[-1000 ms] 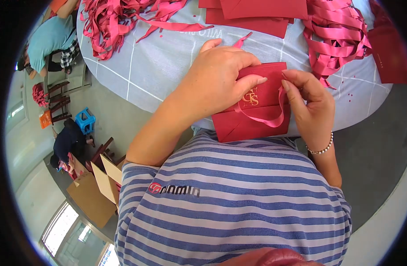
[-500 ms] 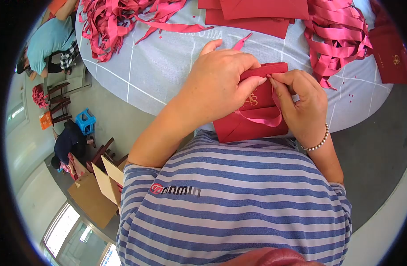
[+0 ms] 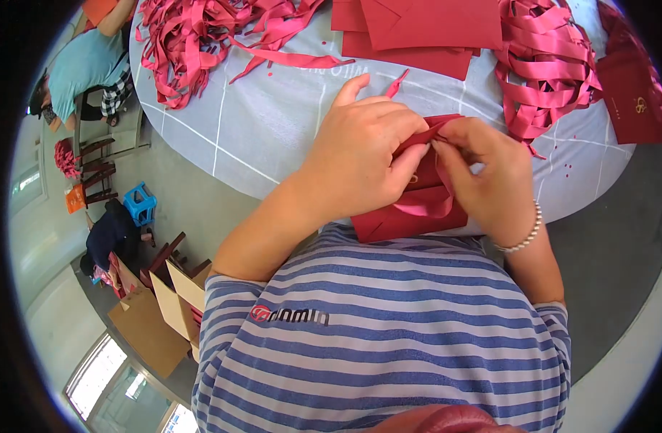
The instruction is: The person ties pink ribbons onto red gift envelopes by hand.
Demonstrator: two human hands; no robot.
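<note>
Right hand has moved inward since the earliest frame, from the right edge of the held red bag to meet the left hand; the gold logo is now mostly covered. Left fingers: closed, thumb against index finger, gripping the upper part of the bag; one finger stands raised away from it. Right fingers: pinched shut at the bag's top, holding pink ribbon, with their tips close to the left thumb. Below them the ribbon hangs in a loop across the bag's front. Bag position: at the near edge of the tabletop, just in front of the striped shirt.

Count: one bag in hand; one ribbon heap at far left and one ribbon bundle at far right; one bag stack between them, at least three bags visible, exact number cannot be told; one logo-marked bag at the right side; one beaded bracelet, right wrist; one blue stool and two other people on the left, one in teal, one in dark clothing
</note>
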